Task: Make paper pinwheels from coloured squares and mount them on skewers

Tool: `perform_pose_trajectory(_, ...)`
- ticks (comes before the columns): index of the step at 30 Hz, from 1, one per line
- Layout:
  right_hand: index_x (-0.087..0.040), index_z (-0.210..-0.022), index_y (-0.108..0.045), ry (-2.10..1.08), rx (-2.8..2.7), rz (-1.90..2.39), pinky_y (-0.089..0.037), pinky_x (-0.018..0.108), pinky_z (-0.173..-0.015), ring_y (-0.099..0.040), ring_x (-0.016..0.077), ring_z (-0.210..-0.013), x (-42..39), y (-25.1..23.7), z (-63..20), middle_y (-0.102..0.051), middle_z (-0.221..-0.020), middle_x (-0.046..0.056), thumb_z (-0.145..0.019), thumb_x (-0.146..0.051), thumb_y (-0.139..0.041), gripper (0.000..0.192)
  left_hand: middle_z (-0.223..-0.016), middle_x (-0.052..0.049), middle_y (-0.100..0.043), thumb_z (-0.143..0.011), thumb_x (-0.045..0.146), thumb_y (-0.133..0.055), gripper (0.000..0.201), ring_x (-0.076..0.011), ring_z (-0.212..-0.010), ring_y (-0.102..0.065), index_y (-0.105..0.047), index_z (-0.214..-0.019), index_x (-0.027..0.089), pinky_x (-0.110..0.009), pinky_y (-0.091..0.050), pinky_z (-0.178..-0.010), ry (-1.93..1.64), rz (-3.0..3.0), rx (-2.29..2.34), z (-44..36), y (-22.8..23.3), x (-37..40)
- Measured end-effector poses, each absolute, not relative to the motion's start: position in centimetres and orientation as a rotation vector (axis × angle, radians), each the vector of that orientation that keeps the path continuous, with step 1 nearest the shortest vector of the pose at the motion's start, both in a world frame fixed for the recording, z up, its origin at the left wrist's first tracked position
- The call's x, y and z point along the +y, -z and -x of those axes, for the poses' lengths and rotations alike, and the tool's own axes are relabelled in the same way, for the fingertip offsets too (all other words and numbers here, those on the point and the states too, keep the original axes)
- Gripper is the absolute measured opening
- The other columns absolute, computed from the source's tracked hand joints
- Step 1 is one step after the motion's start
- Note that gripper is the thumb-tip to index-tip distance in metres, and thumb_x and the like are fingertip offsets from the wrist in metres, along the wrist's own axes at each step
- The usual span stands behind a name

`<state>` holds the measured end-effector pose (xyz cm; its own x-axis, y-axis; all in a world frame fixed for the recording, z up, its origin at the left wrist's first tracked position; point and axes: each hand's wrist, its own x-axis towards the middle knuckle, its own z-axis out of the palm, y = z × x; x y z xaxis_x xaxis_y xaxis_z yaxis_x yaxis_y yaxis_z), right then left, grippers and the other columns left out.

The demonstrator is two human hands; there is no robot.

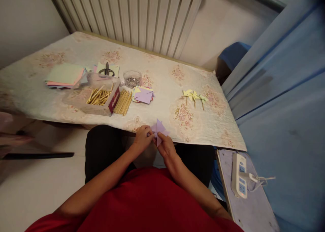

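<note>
Purple folded paper pinwheel (158, 130): near edge of floral surface (162, 86).
Left hand (142, 139): pinching pinwheel's left side.
Right hand (166, 147): gripping its lower point.

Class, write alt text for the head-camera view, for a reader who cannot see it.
Both hands, left hand and right hand, pinch a folded purple paper pinwheel at the near edge of a floral-clothed table. Further back lie three yellow paper pinwheels on sticks, a clear box of wooden sticks and stacked coloured paper sheets.
</note>
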<state>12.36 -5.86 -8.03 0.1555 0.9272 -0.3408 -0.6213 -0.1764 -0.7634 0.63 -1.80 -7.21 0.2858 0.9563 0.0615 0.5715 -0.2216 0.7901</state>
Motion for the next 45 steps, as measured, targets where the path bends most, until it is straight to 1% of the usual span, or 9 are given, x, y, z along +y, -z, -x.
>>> perform_pose_trajectory(3, -0.022, -0.095, -0.058, -1.45, -0.382, 1.018, -0.054, 0.034, -0.068, -0.065, 0.0196, -0.079, -5.98, 7.34, -12.32, -0.068, -0.088, 0.001, -0.072, -0.027, -0.064, 0.025, -0.1, -0.006, -0.058, -0.073, 0.022, -0.063, 0.013, -0.024, -0.103, -0.05, -0.059, -0.062, 0.019, -0.043, -0.036, -0.096, -0.747, -1.913, 1.375, -0.71, 7.16, -1.81)
perform_pose_trajectory(6, -0.022, -0.093, -0.058, -1.449, -0.365, 1.018, -0.054, 0.034, -0.067, -0.065, 0.0205, -0.079, -6.05, 6.99, -12.27, -0.069, -0.086, 0.001, -0.071, -0.026, -0.064, 0.023, -0.101, -0.006, -0.058, -0.074, 0.024, -0.063, 0.014, -0.0236, -0.102, -0.049, -0.059, -0.061, 0.019, -0.043, -0.035, -0.096, -0.738, -1.922, 1.389, -0.78, 7.17, -1.82)
perform_pose_trajectory(13, -0.021, -0.088, -0.06, -1.43, -0.281, 0.995, -0.053, 0.032, -0.064, -0.065, 0.0194, -0.074, -5.93, 7.25, -12.15, -0.069, -0.083, 0.0, -0.065, -0.024, -0.068, 0.024, -0.102, -0.006, -0.059, -0.074, 0.026, -0.063, 0.015, -0.0239, -0.102, -0.049, -0.06, -0.061, 0.019, -0.044, -0.034, -0.096, -0.71, -1.952, 1.429, -0.94, 7.35, -1.74)
perform_pose_trajectory(16, -0.02, -0.086, -0.06, -1.42, -0.305, 1.01, -0.052, 0.03, -0.064, -0.065, 0.0187, -0.073, -5.9, 7.31, -12.13, -0.069, -0.082, 0.0, -0.065, -0.023, -0.067, 0.022, -0.103, -0.006, -0.059, -0.074, 0.027, -0.064, 0.015, -0.0239, -0.103, -0.049, -0.061, -0.061, 0.02, -0.044, -0.034, -0.096, -0.714, -1.954, 1.437, -1.02, 7.47, -1.73)
perform_pose_trajectory(23, -0.019, -0.087, -0.061, -1.408, -0.289, 1.019, -0.052, 0.029, -0.063, -0.065, 0.0182, -0.073, -5.96, 7.36, -12.15, -0.07, -0.083, 0.001, -0.064, -0.024, -0.067, 0.024, -0.105, -0.006, -0.06, -0.076, 0.027, -0.063, 0.015, -0.0241, -0.104, -0.048, -0.062, -0.063, 0.019, -0.044, -0.033, -0.096, -0.714, -1.946, 1.437, -1.13, 7.72, -1.76)
perform_pose_trajectory(28, -0.02, -0.087, -0.062, -1.402, -0.272, 1.032, -0.052, 0.031, -0.063, -0.064, 0.02, -0.073, -5.86, 7.24, -12.1, -0.07, -0.081, 0.0, -0.061, -0.025, -0.069, 0.028, -0.102, -0.005, -0.06, -0.074, 0.027, -0.064, 0.014, -0.0236, -0.103, -0.049, -0.062, -0.063, 0.02, -0.044, -0.033, -0.097, -0.722, -1.938, 1.43, -1.16, 7.7, -1.79)
perform_pose_trajectory(36, -0.021, -0.084, -0.06, -1.406, -0.414, 1.058, -0.052, 0.03, -0.066, -0.064, 0.0187, -0.077, -6.06, 7.49, -12.2, -0.067, -0.076, -0.001, -0.07, -0.026, -0.059, 0.015, -0.103, -0.005, -0.06, -0.075, 0.026, -0.062, 0.014, -0.0237, -0.102, -0.048, -0.062, -0.063, 0.021, -0.043, -0.034, -0.095, -0.708, -1.896, 1.399, -1.17, 7.62, -1.8)
perform_pose_trajectory(41, -0.02, -0.081, -0.06, -1.427, -0.407, 1.068, -0.051, 0.029, -0.066, -0.063, 0.0186, -0.075, -6.01, 7.43, -12.1, -0.067, -0.077, 0.0, -0.067, -0.024, -0.061, 0.015, -0.097, -0.005, -0.06, -0.074, 0.029, -0.063, 0.016, -0.0238, -0.1, -0.049, -0.061, -0.061, 0.02, -0.043, -0.034, -0.095, -0.705, -1.889, 1.415, -1.27, 7.72, -1.73)
perform_pose_trajectory(45, -0.021, -0.082, -0.06, -1.417, -0.44, 1.065, -0.051, 0.029, -0.065, -0.063, 0.0194, -0.077, -5.91, 7.78, -12.04, -0.067, -0.08, 0.0, -0.066, -0.025, -0.06, 0.016, -0.092, -0.004, -0.061, -0.075, 0.031, -0.062, 0.018, -0.0232, -0.097, -0.049, -0.06, -0.06, 0.02, -0.042, -0.034, -0.094, -0.702, -1.899, 1.428, -1.28, 7.84, -1.63)
